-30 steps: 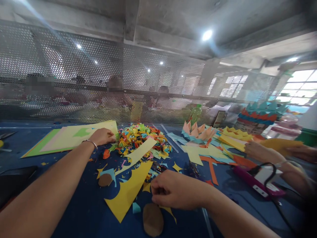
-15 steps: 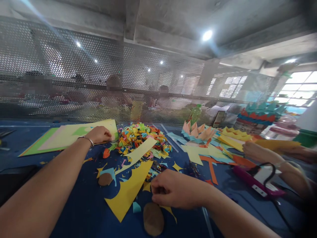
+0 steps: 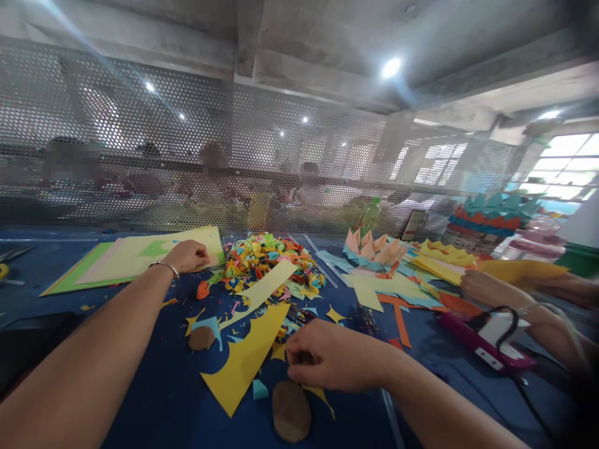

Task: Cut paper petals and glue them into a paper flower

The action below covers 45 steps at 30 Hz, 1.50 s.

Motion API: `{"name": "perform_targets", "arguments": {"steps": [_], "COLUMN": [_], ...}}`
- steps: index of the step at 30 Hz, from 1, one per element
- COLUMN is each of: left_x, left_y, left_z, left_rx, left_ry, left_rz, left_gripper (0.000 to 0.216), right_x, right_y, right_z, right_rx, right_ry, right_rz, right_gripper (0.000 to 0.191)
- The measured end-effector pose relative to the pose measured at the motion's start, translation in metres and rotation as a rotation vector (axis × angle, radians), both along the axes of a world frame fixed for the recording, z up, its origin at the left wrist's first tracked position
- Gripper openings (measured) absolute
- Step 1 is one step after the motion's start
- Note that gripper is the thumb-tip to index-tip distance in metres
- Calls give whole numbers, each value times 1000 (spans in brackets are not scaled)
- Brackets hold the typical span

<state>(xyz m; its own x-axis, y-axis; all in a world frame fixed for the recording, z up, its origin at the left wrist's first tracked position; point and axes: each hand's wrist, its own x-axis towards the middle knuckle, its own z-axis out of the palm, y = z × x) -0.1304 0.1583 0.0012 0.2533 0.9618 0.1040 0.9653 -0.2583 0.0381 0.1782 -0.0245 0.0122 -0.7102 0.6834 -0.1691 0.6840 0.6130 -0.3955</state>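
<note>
My left hand [image 3: 188, 255], with a bracelet at the wrist, rests on the right part of a stack of coloured paper [image 3: 115, 260]. Its fingers are curled in, and anything in them is hidden. My right hand [image 3: 322, 355] is loosely closed low over the table, with nothing showing in its hollow. Just below it lies a brown oval piece [image 3: 291, 411]. To its left is a yellow strip with scalloped cut-outs [image 3: 248, 362]. A pale yellow strip [image 3: 266, 290] lies across a heap of colourful paper scraps [image 3: 262, 252] between my hands.
Another person's hand [image 3: 486, 288] is at right beside yellow paper. Near it are a purple power strip [image 3: 486, 343] with a black cable, a peach pointed paper crown [image 3: 374, 249] and a clear pink-lidded container [image 3: 533, 243]. A smaller brown oval [image 3: 201, 338] lies left of centre. A perforated screen [image 3: 178, 168] stands behind.
My hands hold nearly the same pose and place. The view has shifted slightly, showing more of the scissors at the far left edge.
</note>
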Motion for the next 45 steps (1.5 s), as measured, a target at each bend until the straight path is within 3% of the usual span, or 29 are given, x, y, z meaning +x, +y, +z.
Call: {"name": "perform_targets", "arguments": {"steps": [8, 17, 29, 45], "left_x": [32, 35, 18, 6], "left_y": [2, 5, 5, 4], "left_z": [0, -1, 10, 2], "left_rx": [5, -62, -201, -142], "left_ry": [94, 44, -30, -73], "left_rz": [148, 243, 208, 221], "left_gripper": [29, 30, 27, 28], "right_x": [0, 0, -1, -1], "right_y": [1, 2, 1, -1], "right_z": [0, -1, -1, -6], "right_rx": [35, 48, 43, -6], "right_ry": [-21, -30, -7, 3], "right_rz": [27, 43, 18, -44], "right_gripper": [15, 13, 12, 10]}}
